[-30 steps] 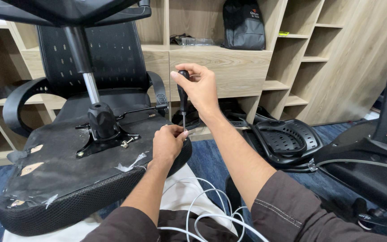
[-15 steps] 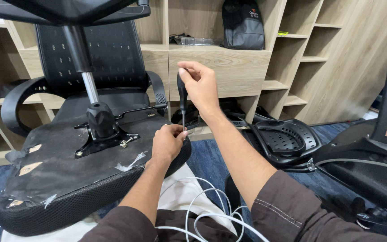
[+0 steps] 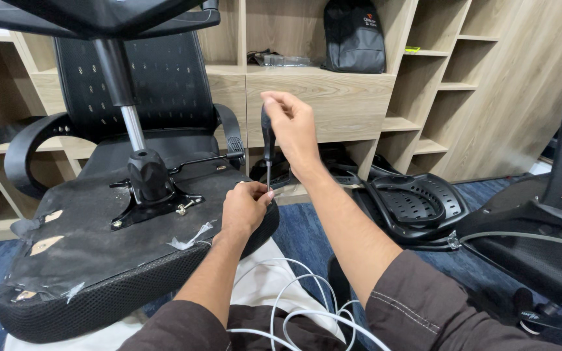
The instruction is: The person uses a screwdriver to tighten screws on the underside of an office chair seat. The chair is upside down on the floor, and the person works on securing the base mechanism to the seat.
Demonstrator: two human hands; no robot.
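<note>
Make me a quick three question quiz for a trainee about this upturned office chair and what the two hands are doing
1. True or false: the right hand grips the screwdriver handle from above.
2. What is the left hand doing? A) pinching at the screwdriver's tip B) holding the white cable C) resting on the shelf
3. Fill in: the metal mechanism plate is mounted on the chair's ____.

Key: 1 true; 2 A; 3 seat underside.
</note>
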